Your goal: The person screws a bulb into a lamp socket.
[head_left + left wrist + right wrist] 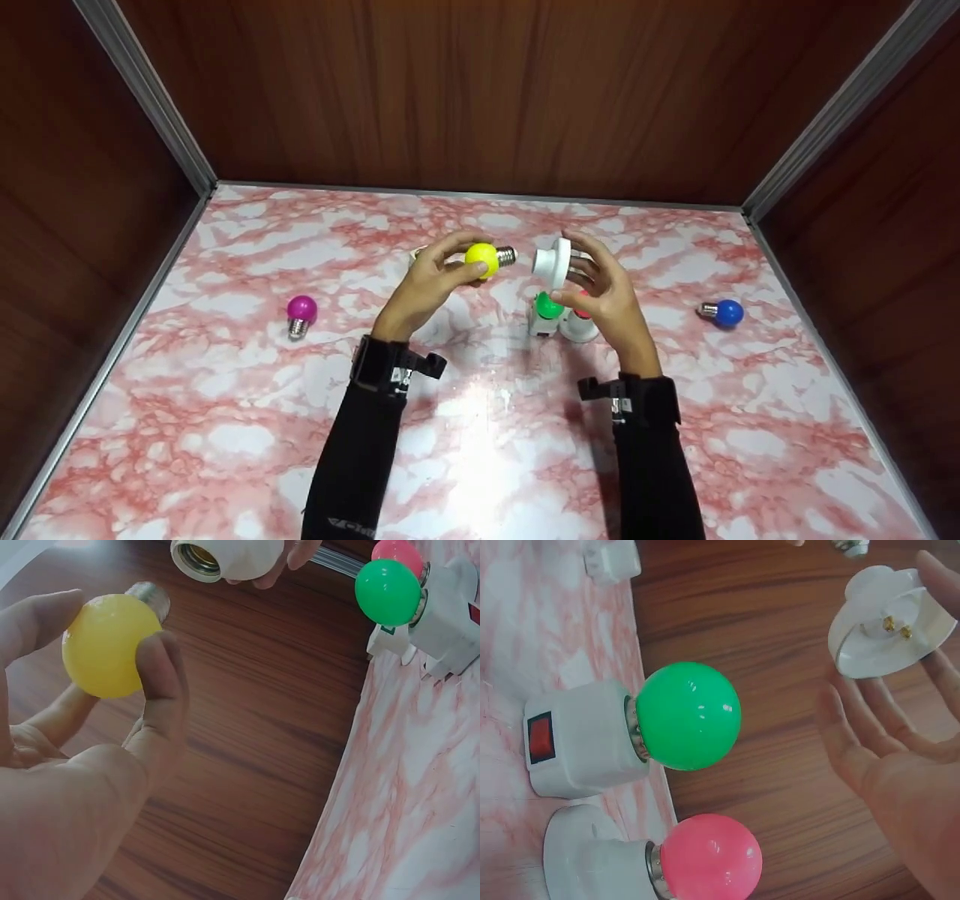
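Note:
My left hand pinches a yellow light bulb by its globe, the metal screw base pointing right. Facing it, my right hand holds a white round lamp socket by its wide rim, its opening turned left toward the bulb. A gap separates bulb and socket; both are above the table. In the left wrist view the brass-coloured thread inside the socket shows. The right wrist view shows two brass screws in the hollow back of the socket.
Below my right hand stand a green bulb in a white switched socket and a red-pink bulb in a round one. A magenta bulb lies left, a blue bulb right. Another white fixture is partly hidden behind my left hand. Wooden walls enclose the marbled table.

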Demonstrator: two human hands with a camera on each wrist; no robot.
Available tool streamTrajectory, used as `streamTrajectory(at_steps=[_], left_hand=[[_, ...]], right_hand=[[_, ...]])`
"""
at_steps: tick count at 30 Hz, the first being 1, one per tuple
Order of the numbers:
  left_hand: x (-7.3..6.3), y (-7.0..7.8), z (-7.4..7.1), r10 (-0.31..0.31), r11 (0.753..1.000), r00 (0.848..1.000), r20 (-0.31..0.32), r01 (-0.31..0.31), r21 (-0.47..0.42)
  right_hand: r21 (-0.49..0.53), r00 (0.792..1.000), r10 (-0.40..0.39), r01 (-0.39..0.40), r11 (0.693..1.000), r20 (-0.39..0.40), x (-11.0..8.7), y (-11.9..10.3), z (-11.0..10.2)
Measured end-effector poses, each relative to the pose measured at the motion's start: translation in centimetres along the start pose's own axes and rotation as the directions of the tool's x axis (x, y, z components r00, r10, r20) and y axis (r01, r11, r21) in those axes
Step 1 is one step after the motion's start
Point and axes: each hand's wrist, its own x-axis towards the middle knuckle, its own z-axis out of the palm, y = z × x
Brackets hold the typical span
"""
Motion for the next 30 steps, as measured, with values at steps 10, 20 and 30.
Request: streamTrajectory(at_steps=[10, 20, 30], left_hand=[[0.1, -0.2, 0.2, 0.014, 1.0, 1.0, -0.005, -0.014, 0.008], [0.2, -0.2, 0.5, -0.013, 0.998, 0.999, -0.031, 0.015, 0.057], [0.2, -0.6, 0.8, -0.003, 0.997, 1.0, -0.023, 0.005, 0.082]], right_hand=[[0.013, 0.985, -0.135, 0.134, 0.991, 0.11, 0.2, 0.7, 0.9], [-0.004, 0.974, -0.196, 0.198, 0.98, 0.111, 0.5, 0.9, 1.3], [-0.115, 0.951, -0.297, 0.306, 0.945, 0.088, 0.4, 1.3, 1.4]])
